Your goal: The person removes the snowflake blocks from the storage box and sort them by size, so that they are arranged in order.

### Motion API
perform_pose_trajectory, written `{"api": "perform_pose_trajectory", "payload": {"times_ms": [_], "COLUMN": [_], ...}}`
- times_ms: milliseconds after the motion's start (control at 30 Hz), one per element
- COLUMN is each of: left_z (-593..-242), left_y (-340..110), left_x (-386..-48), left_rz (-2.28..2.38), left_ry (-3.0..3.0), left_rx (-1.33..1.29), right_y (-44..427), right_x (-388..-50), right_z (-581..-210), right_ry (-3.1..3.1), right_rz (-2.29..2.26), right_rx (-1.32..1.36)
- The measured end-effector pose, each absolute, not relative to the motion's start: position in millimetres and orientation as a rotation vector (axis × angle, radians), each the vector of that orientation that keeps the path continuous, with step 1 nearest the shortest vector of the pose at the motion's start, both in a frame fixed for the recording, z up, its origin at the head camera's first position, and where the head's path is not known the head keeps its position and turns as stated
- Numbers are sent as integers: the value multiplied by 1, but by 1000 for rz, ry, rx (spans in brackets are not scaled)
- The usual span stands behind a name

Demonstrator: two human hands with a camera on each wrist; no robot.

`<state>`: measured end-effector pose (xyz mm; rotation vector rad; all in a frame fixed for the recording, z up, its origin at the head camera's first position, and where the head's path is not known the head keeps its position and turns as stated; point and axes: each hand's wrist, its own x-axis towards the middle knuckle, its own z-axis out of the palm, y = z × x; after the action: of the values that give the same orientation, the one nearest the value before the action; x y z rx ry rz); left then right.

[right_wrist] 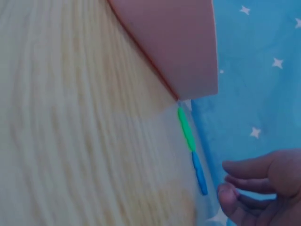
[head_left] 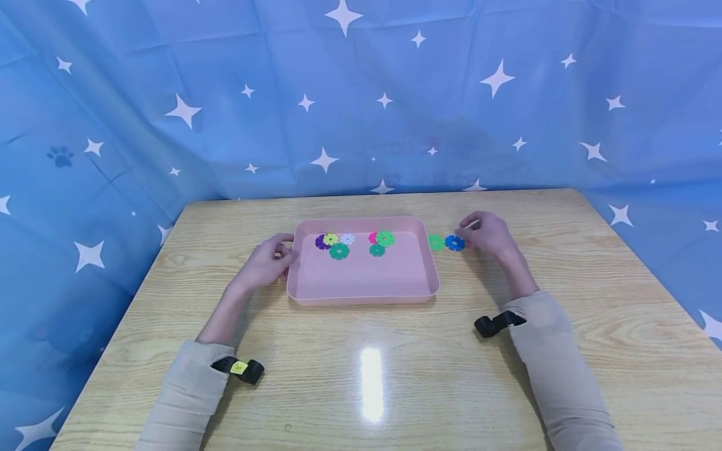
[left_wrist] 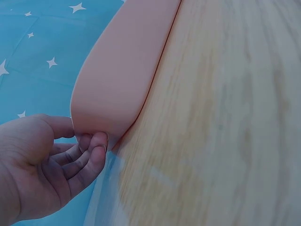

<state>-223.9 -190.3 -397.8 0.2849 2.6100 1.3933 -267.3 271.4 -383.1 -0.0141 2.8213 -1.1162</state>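
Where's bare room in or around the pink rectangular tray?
Free: front half of the tray; pale wooden tabletop before it, between beige sleeves. Crowded: tray's back left and middle, colourful notched discs; right of it, green and blue discs by the right hand.

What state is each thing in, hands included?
Pink tray: upright on table
Left hand: holding tray's left end
Blue disc: on table, outside tray
Outer green disc: on table, beside blue
Right hand: near blue disc, empty
Purple disc: in tray, partly covered
Yellow disc: in tray, uncovered
White disc: in tray
Left dark green disc: in tray
Pink disc: in tray, partly covered
Light green disc: in tray, uncovered
Right dark green disc: in tray
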Motion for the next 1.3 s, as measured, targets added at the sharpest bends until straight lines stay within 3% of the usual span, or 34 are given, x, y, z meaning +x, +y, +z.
{"api": "perform_pose_trajectory", "payload": {"times_ms": [1300], "left_z": [-398], "left_y": [-188], "left_x": [-224], "left_rz": [1378], "left_ry": [2624], "left_rx": [274], "right_y": [176], "right_x": [-260], "right_z": [-370], "right_ry": [2807], "right_rz": [-1216], "right_rx": [-540]}}
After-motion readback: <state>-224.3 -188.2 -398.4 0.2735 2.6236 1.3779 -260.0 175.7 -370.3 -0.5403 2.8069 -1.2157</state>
